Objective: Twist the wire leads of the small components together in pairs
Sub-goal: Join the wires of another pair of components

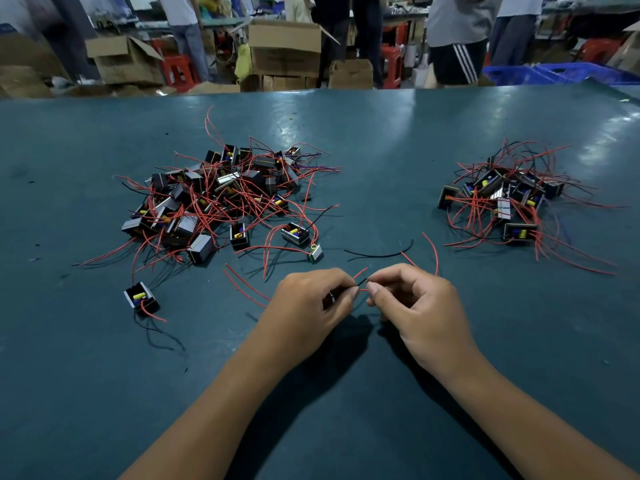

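Observation:
My left hand [311, 299] grips a small black component, mostly hidden in the curled fingers, and pinches its thin leads at the fingertips. My right hand [412, 299] pinches the same red and black wire leads [362, 281] from the other side, an inch away. More red leads trail out left of my left hand and arc up behind my right hand. A large pile of small black components with red wires [214, 195] lies at the left. A smaller pile [509, 199] lies at the right.
One stray component [141, 299] lies alone at the near left on the dark green table [346, 393]. A loose black wire [381, 252] lies beyond my hands. Past the table's far edge stand cardboard boxes [284, 46], blue crates and several people.

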A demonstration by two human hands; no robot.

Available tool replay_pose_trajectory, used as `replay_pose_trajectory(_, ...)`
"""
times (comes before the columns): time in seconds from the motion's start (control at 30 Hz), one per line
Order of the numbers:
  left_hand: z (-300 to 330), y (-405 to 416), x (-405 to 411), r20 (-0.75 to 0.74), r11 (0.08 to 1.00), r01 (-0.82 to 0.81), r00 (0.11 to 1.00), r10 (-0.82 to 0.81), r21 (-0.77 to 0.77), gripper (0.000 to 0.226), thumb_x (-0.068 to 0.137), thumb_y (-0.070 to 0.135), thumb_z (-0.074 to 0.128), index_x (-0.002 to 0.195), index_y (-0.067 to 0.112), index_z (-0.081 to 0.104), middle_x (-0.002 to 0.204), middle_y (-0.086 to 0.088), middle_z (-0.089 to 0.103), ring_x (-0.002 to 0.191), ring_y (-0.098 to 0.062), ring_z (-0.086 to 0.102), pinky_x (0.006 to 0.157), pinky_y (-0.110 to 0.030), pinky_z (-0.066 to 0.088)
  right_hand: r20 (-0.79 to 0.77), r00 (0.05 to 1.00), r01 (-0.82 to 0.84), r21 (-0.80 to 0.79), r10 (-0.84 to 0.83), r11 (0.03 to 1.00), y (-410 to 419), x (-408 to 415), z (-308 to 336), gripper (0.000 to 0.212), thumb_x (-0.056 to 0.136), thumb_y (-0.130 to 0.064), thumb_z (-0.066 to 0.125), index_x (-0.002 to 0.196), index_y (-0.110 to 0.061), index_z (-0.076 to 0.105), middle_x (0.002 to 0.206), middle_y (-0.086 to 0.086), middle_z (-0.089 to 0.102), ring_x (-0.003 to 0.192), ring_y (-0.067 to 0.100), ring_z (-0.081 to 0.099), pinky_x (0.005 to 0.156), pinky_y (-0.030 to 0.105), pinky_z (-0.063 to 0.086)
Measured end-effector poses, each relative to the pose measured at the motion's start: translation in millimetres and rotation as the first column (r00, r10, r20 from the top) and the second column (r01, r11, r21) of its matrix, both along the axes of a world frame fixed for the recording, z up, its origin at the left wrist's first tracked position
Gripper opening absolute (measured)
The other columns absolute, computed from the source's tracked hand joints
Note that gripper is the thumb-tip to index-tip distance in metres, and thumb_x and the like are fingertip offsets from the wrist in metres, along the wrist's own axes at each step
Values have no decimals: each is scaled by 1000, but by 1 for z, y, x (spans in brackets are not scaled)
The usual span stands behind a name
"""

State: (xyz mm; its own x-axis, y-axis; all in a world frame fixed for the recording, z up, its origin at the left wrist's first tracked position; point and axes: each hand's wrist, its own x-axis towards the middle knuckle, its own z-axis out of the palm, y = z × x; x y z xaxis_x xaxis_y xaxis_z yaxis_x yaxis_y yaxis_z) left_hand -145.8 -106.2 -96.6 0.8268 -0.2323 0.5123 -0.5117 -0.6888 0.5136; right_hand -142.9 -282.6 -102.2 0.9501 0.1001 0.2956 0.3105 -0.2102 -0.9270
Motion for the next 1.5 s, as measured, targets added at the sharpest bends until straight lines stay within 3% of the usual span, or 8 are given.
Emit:
replay_pose_trajectory(0.4, -5, -3, 2, -8, 999, 24, 1000, -25, -47, 4, 89, 15, 69, 91, 16, 72, 69, 12, 65, 60, 1, 52, 59, -19, 42, 7, 1000, -11, 45, 11, 999, 0, 2, -4, 9, 88, -10, 72, 84, -18, 71, 75, -3, 72, 70, 11, 68, 67, 21, 51)
replay_pose_trajectory(0.77, -1, -6, -3, -31, 995, 34, 999, -37, -88, 4, 89, 16, 69, 92, 16, 70, 69, 10, 65, 56, -6, 55, 56, -18, 42, -3, 1000, 8, 65, -7, 998, 1, 3, -6, 7, 87, -9, 73, 83, -15, 71, 73, 2, 71, 71, 25, 67, 71, 42, 55)
replay_pose_trajectory(0.9, 13, -6, -5, -3, 981, -8, 1000, 8, -193, 13, 89, 24, 67, 100, 18, 66, 87, 11, 61, 63, -14, 58, 60, -18, 44, 43, 999, 5, 30, -6, 1000, 2, 0, -4, 6, 84, -23, 69, 81, -18, 69, 70, 0, 68, 66, 21, 63, 63, 29, 51)
replay_pose_trajectory(0.97, 20, -7, -6, 35, 993, -10, 999, 14, -116, 10, 89, 25, 69, 95, 18, 67, 87, 10, 58, 66, -12, 53, 65, -20, 42, 95, 995, 3, -33, 0, 999, 2, -2, -3, 5, 83, -23, 67, 79, -20, 68, 66, -1, 65, 61, 20, 57, 57, 23, 45)
replay_pose_trajectory(1.07, 24, -8, -5, 20, 1000, -23, 1000, 23, 17, 12, 90, 31, 68, 85, 20, 66, 80, 10, 53, 68, 1, 44, 65, -26, 41, 165, 986, 15, -106, 3, 994, 2, -4, -3, 6, 81, -16, 65, 78, -20, 67, 62, 0, 61, 55, 18, 51, 54, 24, 43)
replay_pose_trajectory(1.23, 25, -7, -6, -27, 994, -30, 999, 33, 103, 28, 93, 45, 52, 82, 21, 61, 76, 11, 51, 68, -2, 41, 62, -26, 36, 193, 981, 28, -137, -1, 990, 2, -6, -1, 6, 80, -16, 65, 78, -20, 68, 60, 0, 59, 53, 14, 49, 53, 22, 42)
replay_pose_trajectory(1.37, 26, -4, -7, -113, 998, 19, 993, -11, 65, 22, 98, 33, 60, 83, 18, 62, 74, 10, 53, 69, -4, 47, 63, -25, 36, 194, 981, 15, -148, 14, 989, 1, -7, 1, 8, 82, -20, 66, 77, -16, 69, 62, -1, 63, 55, 17, 54, 55, 28, 46)
replay_pose_trajectory(1.5, 26, -5, -9, -261, 995, 1, 965, -27, -98, 22, 96, 28, 65, 76, 20, 62, 63, 12, 53, 59, -5, 46, 57, -17, 33, 218, 975, 3, -177, 36, 984, 0, -8, 2, 7, 82, -17, 67, 77, -14, 69, 64, -5, 65, 56, 9, 54, 56, 22, 45)
